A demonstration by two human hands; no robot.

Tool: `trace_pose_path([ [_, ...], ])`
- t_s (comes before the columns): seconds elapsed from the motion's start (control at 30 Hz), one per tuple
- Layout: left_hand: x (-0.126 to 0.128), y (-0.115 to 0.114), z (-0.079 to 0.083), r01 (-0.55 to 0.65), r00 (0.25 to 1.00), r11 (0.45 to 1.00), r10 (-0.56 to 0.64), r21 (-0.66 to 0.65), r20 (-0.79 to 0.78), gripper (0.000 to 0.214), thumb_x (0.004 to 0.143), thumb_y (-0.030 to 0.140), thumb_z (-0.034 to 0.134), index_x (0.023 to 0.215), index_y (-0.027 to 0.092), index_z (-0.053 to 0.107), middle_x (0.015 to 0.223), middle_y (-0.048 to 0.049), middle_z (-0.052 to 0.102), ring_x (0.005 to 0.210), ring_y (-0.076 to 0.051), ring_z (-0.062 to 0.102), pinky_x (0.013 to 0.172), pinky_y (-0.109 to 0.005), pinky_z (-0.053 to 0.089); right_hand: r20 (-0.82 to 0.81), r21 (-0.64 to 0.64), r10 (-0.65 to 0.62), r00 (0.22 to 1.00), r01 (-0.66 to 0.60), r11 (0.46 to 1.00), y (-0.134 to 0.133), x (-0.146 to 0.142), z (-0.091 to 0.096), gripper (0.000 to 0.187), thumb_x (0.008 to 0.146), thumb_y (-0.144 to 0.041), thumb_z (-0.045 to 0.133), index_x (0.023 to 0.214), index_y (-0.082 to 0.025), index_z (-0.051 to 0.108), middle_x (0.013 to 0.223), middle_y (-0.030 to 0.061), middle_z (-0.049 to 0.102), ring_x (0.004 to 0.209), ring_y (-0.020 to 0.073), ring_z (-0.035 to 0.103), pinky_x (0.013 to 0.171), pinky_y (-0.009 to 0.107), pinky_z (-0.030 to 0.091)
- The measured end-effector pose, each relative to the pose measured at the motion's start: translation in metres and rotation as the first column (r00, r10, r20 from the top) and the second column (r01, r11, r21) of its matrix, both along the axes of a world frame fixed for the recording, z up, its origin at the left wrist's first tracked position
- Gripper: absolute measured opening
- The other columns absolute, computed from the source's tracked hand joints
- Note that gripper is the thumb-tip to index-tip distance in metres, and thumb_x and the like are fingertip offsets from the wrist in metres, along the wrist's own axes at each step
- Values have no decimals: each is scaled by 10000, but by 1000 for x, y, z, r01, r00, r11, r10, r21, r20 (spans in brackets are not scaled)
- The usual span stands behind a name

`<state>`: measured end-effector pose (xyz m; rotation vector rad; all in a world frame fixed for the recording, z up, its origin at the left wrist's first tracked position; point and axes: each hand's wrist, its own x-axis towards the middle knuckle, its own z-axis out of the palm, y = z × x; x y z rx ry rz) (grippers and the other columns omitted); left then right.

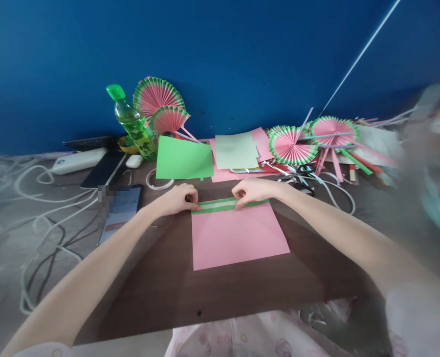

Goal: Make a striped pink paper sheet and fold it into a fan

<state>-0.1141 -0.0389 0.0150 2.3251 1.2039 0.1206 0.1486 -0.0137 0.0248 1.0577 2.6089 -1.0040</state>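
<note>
sheet (238,238): pink | edge strip (217,206): green, apparently pale-banded | fans (293,146): pink, green-rimmed | wall (220,59): blue | table (160,292): brown

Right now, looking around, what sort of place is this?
Probably a paper-craft workspace, perhaps at home, though I can't be sure: a pink sheet edged with green lies on the brown table, with a finished-looking pleated fan and a green sheet beyond.
</note>
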Motion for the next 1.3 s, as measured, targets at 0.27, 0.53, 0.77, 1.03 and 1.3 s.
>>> trace_pose_path([
  [0.27, -8, -5, 16, -247, 956, 969, 247, -22, 155, 273, 758, 444, 512, 752, 183, 592, 814, -12, 630, 771, -160, 560, 741, -270, 414, 1, 17, -15, 1000, 15, 1000, 5, 2, -1, 369, 732, -504, 521, 571, -184, 430, 528, -50, 366, 476, 78, 311, 471, 239, 209],
  [0.53, -32, -18, 35, -622, 782, 750, 582, 226, 222, 170, 765, 310, 461, 816, 193, 574, 817, -11, 656, 742, -162, 586, 744, -265, 433, -101, -83, -130, 986, 122, 989, 11, 8, 4, 478, 793, -585, 407, 570, -166, 466, 547, -22, 458, 489, 85, 386, 508, 238, 272],
  [0.77, -49, -24, 17, -495, 754, 677, 646, 545, -118, 135, 746, 249, 457, 770, 177, 568, 908, -116, 617, 901, -279, 527, 771, -380, 397, -396, -250, -324, 859, 239, 938, 17, 17, -2, 436, 787, -553, 468, 622, -152, 512, 575, -10, 472, 518, 88, 410, 527, 235, 308],
  [1.03, -55, -11, 14, -405, 765, 706, 610, 580, -208, 182, 807, 321, 437, 744, 207, 563, 845, -98, 645, 886, -281, 537, 716, -372, 385, -536, -242, -397, 745, 315, 918, 8, 16, 8, 378, 804, -500, 489, 662, -155, 548, 527, -28, 443, 516, 88, 412, 538, 233, 299],
  [1.3, -57, -12, 45, -818, 553, 392, 738, 421, 386, 92, 776, 285, 478, 830, 212, 460, 853, -46, 659, 837, -223, 608, 786, -353, 418, -601, -219, -440, 667, 392, 894, 8, 22, 8, 369, 812, -480, 485, 661, -150, 552, 511, -32, 447, 504, 81, 413, 517, 225, 296],
])
